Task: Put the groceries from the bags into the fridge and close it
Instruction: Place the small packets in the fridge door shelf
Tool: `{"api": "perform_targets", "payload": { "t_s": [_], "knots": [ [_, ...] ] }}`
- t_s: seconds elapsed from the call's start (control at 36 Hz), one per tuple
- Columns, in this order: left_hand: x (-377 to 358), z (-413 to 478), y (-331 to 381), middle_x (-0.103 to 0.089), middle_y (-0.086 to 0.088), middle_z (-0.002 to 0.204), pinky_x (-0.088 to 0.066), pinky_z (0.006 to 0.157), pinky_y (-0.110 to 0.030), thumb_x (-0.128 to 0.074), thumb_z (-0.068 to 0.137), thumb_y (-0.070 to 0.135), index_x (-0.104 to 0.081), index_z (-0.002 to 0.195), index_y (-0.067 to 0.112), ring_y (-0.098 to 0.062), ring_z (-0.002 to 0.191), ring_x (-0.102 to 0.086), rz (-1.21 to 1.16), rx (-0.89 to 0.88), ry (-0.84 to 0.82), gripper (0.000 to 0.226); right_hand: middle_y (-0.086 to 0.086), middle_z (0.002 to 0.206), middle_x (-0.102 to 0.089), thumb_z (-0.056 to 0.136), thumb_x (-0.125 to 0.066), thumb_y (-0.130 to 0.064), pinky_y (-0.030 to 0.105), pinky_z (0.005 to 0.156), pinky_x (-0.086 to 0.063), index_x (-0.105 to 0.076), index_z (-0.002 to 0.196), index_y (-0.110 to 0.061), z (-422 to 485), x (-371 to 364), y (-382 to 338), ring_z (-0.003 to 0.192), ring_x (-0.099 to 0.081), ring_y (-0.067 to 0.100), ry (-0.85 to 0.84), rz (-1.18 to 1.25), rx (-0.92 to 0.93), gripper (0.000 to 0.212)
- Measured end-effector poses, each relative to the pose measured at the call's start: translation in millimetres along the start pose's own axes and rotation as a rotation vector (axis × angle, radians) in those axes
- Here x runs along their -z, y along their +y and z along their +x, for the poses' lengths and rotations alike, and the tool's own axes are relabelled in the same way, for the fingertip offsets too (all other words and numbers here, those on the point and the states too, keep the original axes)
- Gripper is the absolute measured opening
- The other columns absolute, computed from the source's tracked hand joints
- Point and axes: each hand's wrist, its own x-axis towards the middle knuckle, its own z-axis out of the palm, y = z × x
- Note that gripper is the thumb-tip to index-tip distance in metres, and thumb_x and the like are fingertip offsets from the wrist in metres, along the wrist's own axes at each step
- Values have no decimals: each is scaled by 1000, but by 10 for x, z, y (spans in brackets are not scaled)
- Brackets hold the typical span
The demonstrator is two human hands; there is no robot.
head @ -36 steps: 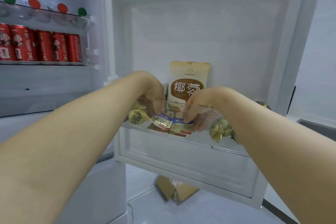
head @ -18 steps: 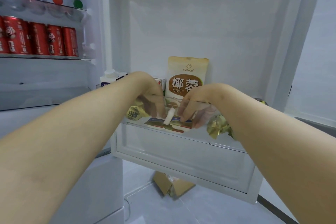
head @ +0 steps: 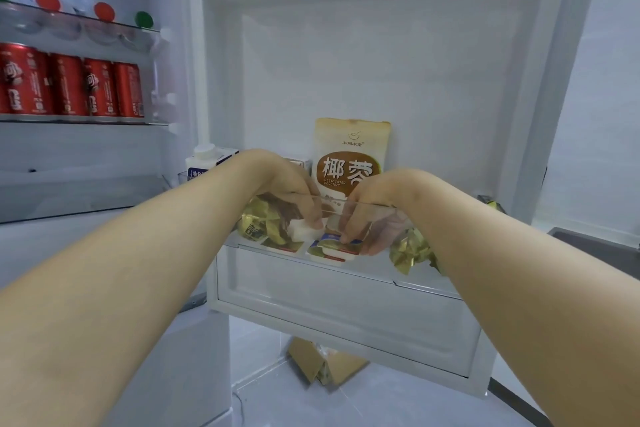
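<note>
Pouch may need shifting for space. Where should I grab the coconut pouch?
Pinch the pouch by its flat top seal, coming from above. It stands upright against the door; the bin front, left hand and right hand cover its lower part.

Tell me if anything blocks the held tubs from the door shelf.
Nothing visible does. The left hand with its white tub and the right hand with its printed tub are inside the door shelf.
</note>
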Motion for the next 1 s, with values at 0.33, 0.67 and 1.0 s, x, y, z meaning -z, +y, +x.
{"api": "perform_targets", "payload": {
  "t_s": [0.33, 0.67, 1.0],
  "knots": [
    [-21, -25, 26, -67, 4, 80, -47, 68, -23, -69, 80, 32, -64, 81, 20, -12, 76, -62, -32, -12, -31, 12, 15, 116, -64, 82, -68, -12, 36, 95, -50, -58, 120, -4, -16, 18, -6, 101, -64, 24, 14, -40, 0, 40],
    [-35, -84, 56, -65, 4, 84, -51, 61, -18, -55, 92, 18, -62, 112, 16, -10, 71, -61, -76, -67, 8, 21, 9, 100, -70, 81, -70, -18, 43, 91, -52, -66, 110, -13, -29, 47, 18, 93, -67, 26, 45, -103, 65, 30],
    [-48, -114, 47, -70, 6, 72, -50, 67, -20, -60, 87, 20, -68, 86, 14, -4, 58, -64, -187, -58, 57, 10, 6, 83, -69, 87, -62, -19, 32, 68, -56, -63, 102, -10, -67, 39, 29, 74, -65, 22, 163, -28, 198, 17]
  ]
}}
